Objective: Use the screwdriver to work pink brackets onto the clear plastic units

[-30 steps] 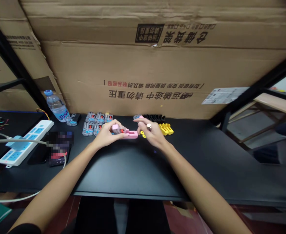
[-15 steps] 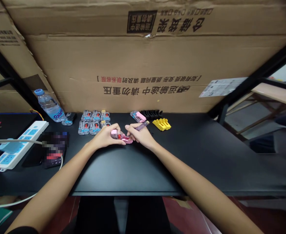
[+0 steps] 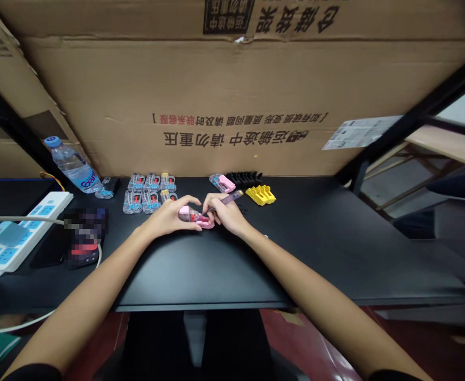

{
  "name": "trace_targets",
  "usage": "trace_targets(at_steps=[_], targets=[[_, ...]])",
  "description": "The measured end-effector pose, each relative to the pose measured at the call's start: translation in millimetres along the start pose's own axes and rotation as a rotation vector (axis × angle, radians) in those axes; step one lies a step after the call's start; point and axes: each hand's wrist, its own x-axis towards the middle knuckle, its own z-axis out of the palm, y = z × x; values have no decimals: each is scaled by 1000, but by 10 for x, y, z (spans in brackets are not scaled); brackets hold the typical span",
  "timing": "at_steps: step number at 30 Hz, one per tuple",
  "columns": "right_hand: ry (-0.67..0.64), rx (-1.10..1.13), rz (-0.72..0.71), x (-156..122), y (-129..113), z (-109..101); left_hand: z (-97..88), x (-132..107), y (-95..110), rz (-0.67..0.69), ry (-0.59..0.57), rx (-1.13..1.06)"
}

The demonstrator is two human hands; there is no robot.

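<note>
My left hand (image 3: 169,217) grips a small pink-and-clear plastic device (image 3: 195,217) with red parts inside, its thumb along the near side and forefinger curled over the far side. My right hand (image 3: 225,214) pinches a slim dark pen-like tool (image 3: 231,197), slanted with its thin tip down on the device; the tip's exact kind is too small to tell. Beyond my left hand lie several clear plastic devices (image 3: 133,202) in two rows, with red and blue parts. Behind my right hand rests another pink-and-clear device (image 3: 222,183).
Black plastic parts (image 3: 245,179) and yellow plastic parts (image 3: 261,194) sit at the back of the black table (image 3: 200,280). On the left are a water bottle (image 3: 75,166), a white power strip (image 3: 26,233) and cables. A cardboard sheet (image 3: 240,84) stands behind.
The view has tilted down slightly. My left forefinger has lifted a little off the device, and the tool's tip has shifted slightly left on it. Both hands keep their hold.
</note>
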Motion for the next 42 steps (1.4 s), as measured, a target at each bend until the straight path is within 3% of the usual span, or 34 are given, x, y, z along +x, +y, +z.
trace_targets(at_steps=[11, 17, 32, 35, 42], targets=[[-69, -75, 9, -1, -62, -19, 116, 23, 31, -147, -9, -238], [-55, -193, -17, 12, -63, 7, 135, 36, 54, -148, -23, -255], [-18, -21, 161, 119, -15, 25, 202, 30, 44, -121, -22, -216], [-17, -39, 130, 96, -24, 23, 201, 37, 38, -134, -22, -237], [129, -90, 32, -2, -22, 101, 209, 43, -10, -175, -3, -308]])
